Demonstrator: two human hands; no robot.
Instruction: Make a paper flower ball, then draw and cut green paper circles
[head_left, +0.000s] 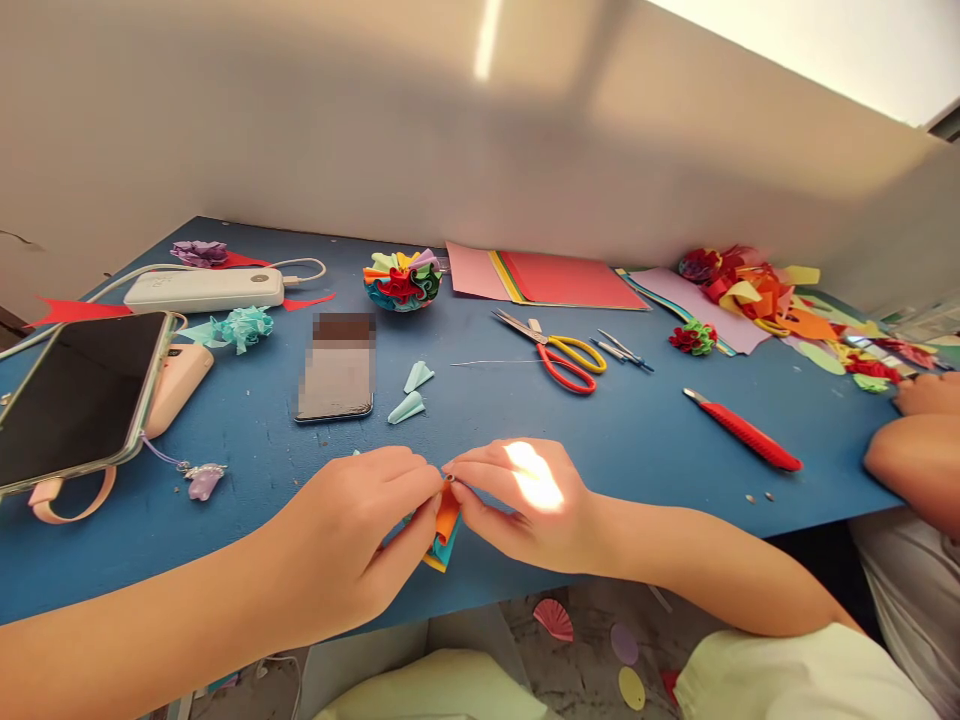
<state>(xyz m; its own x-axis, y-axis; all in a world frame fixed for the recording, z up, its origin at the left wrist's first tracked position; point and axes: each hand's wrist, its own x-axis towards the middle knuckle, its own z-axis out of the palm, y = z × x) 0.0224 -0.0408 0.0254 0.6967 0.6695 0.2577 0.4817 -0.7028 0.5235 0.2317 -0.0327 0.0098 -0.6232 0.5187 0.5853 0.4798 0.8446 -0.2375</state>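
Orange, blue and yellow folded paper sits between our two hands, low at the near edge of the blue table. With our left hand we pinch its side between thumb and finger; our right hand pinches the narrow top end at the fingertips. Our fingers hide most of the folds, so we cannot tell how firmly the layers sit together.

The likeliest trouble, we judge, is the roll springing loose: thin paper tends to uncurl if either grip slackens. Too much squeeze could crease or tear the small tip instead. With the piece so near the edge, a slip could drop it to our laps or the floor.

Just beyond our knuckles, two pale blue paper cones lie loose, where a careless reach might crush them. The red-handled knife and the scissors with red and yellow handles, blades parted, could nick us if we sweep across without looking.
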